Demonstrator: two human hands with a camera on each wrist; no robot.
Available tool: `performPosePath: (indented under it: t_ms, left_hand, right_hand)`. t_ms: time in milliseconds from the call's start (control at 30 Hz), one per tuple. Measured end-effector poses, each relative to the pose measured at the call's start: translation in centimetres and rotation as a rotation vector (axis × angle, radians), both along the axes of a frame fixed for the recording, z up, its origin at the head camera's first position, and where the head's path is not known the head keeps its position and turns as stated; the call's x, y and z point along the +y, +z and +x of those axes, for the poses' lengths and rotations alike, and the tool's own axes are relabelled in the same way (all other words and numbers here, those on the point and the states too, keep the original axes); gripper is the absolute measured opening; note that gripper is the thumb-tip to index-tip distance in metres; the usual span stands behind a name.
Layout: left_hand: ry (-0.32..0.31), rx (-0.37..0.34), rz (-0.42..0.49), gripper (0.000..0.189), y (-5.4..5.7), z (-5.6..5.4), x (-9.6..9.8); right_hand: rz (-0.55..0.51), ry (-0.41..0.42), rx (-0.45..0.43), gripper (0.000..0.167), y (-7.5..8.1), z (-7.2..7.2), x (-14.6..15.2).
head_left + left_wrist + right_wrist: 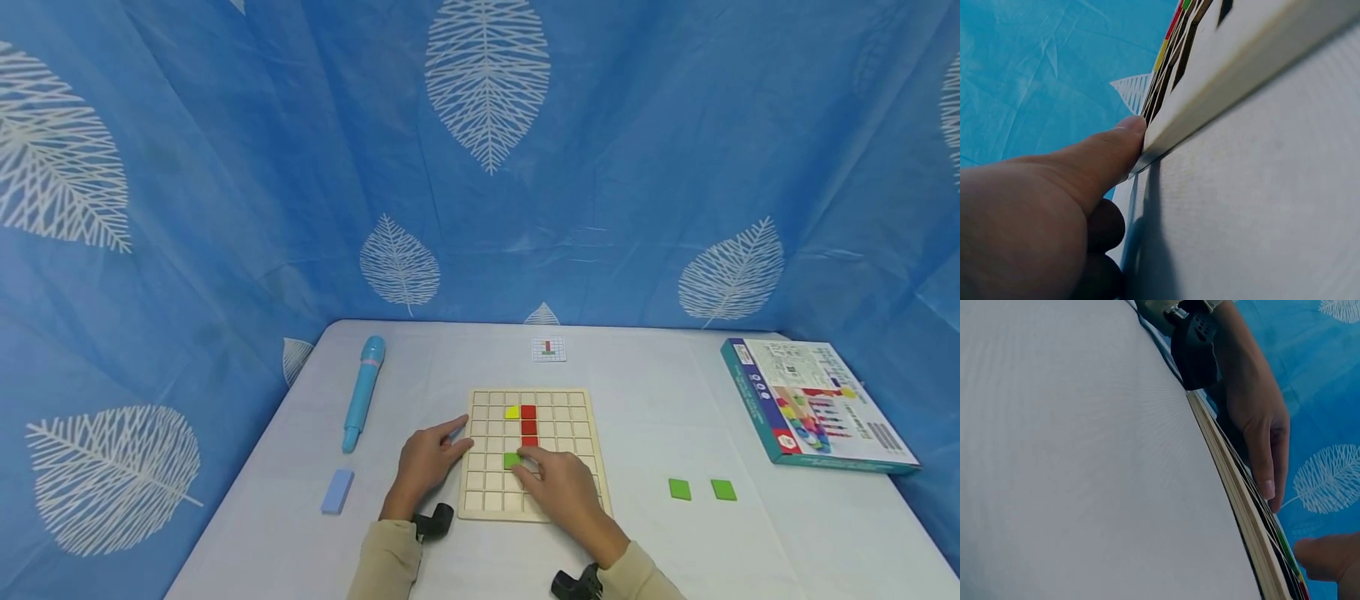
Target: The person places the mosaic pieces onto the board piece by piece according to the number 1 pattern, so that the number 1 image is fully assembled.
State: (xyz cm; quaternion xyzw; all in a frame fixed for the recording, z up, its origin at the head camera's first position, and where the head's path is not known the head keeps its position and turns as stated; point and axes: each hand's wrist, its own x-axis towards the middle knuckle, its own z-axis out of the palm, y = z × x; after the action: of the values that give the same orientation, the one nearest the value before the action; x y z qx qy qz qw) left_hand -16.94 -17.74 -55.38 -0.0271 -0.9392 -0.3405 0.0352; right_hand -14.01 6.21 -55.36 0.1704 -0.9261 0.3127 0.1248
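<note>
A square wooden grid board [492, 501] lies on the white table in front of me. Three red tiles [528, 427] run in a column on it, with a yellow tile [512, 412] left of the top one. My right hand [564, 490] reaches over the board's lower right, thumb and index fingertip pinching a green tile [511, 461] at its right side. The left hand [425, 460] touches the board's left edge with spread thumb and index finger. In the left wrist view, the thumb [1107, 153] presses against the board's side [1210, 112].
Two green tiles [679, 489] lie on the table to the right. Behind the board is a small pattern card [548, 349]. A blue microphone-shaped object [363, 396] and a light-blue block [337, 492] are at left; a printed box [821, 404] is at back right.
</note>
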Motion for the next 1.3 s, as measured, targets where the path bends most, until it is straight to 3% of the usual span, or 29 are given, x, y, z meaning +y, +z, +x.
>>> performPosePath:
  t_ms: [367, 633, 767, 1033, 1300]
  left_hand:
    - [-0.003, -0.013, 0.007, 0.048, 0.1, 0.1, 0.0]
    - [-0.009, -0.008, 0.007, 0.048, 0.4, 0.2, 0.1]
    - [-0.009, -0.004, 0.005, 0.048, 0.3, 0.3, 0.0]
    - [0.003, 0.007, 0.007, 0.048, 0.3, 0.3, -0.1]
    - [0.011, -0.011, 0.001, 0.048, 0.2, 0.2, 0.1]
  right_hand:
    - [-0.137, -0.075, 0.013, 0.019, 0.2, 1.6, 2.5]
    - [-0.158, -0.093, 0.166, 0.018, -0.1, 2.8, 5.2]
    - [-0.178, -0.112, 0.195, 0.017, -0.3, 3.3, 6.4]
    - [-0.208, -0.154, 0.152, 0.019, -1.1, 4.7, 9.1]
    - [-0.153, -0.304, 0.063, 0.015, -0.8, 5.6, 12.5]
